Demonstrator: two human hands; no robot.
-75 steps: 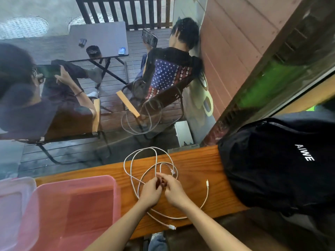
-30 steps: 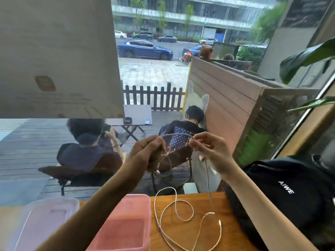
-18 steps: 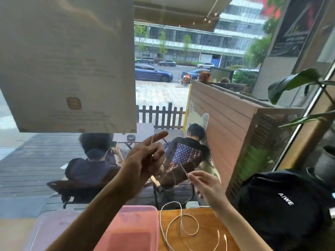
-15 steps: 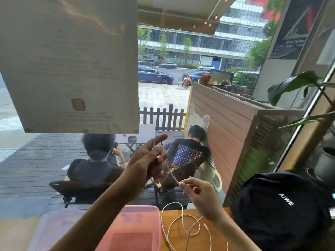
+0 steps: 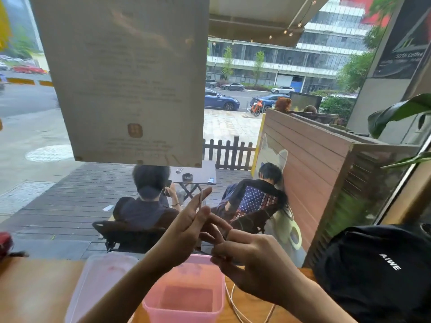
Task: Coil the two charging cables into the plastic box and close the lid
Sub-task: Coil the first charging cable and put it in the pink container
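Both hands are raised above the wooden counter (image 5: 35, 283). My left hand (image 5: 186, 231) has its fingers stretched out, with a loop of white charging cable (image 5: 201, 199) wound round them. My right hand (image 5: 251, 266) is just to its right, fingers pinched on the same cable close to the left hand. The rest of the white cable (image 5: 235, 306) trails down onto the counter to the right of the pink plastic box (image 5: 184, 299), which stands open below my hands. Its translucent lid (image 5: 102, 280) lies to the box's left. Only one cable can be made out.
A black backpack (image 5: 377, 271) fills the counter's right end. A window pane stands right behind the counter, with a paper sign (image 5: 126, 78) stuck on it. Outside, two people sit on chairs on a wooden deck.
My head has tilted up from the counter. Both hands have lifted the cable off the wood; the right hand has drawn in next to the left, and less cable lies on the counter.
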